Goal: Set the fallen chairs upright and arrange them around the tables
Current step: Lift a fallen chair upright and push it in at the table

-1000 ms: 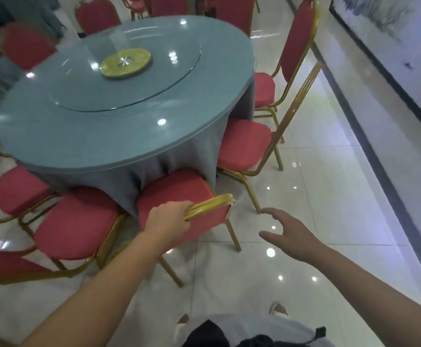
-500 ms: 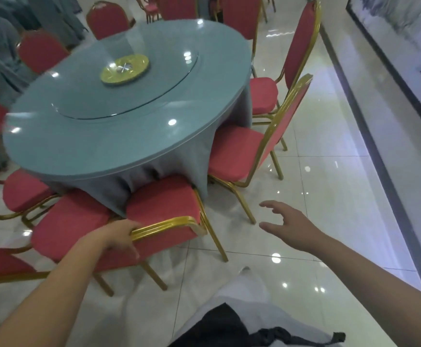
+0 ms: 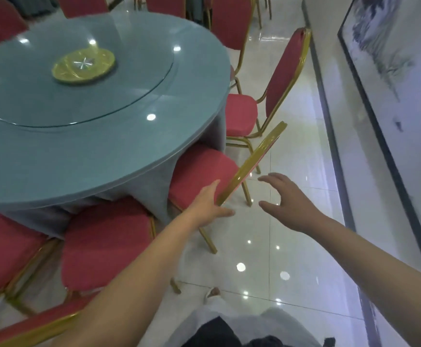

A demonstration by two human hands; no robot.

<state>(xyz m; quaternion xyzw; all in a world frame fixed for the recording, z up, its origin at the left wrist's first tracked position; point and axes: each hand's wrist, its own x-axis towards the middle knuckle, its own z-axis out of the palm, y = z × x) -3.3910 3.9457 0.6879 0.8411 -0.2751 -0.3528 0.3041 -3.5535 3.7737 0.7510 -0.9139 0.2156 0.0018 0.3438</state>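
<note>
Standing at the near right edge of the round table (image 3: pixel 104 151), one red chair with gold frame (image 3: pixel 199 171) has its seat tucked partly under the blue-grey cloth and its backrest rail slanting up to the right; left hand (image 3: pixel 210 204) is at the lower end of that rail, thumb and fingers parted around it, contact likely but blurred; right hand (image 3: pixel 289 201) hovers just right of the rail, fingers spread and curled, touching nothing. Neighbouring items: a second upright chair (image 3: pixel 242 113) beyond it, a third seat (image 3: pixel 104 244) to the near left under the left forearm, further red seats along the left margin, a glass turntable with yellow hub (image 3: pixel 84 63) on the tabletop. Change from half a second ago: left hand was on the nearer chair's rail and now sits at this one; right hand is closer to the backrest. Clearance: open glossy tile floor (image 3: pixel 292 246) lies right of the chairs up to the dark skirting of the wall (image 3: pixel 384 171); chairs to the left stand close together
</note>
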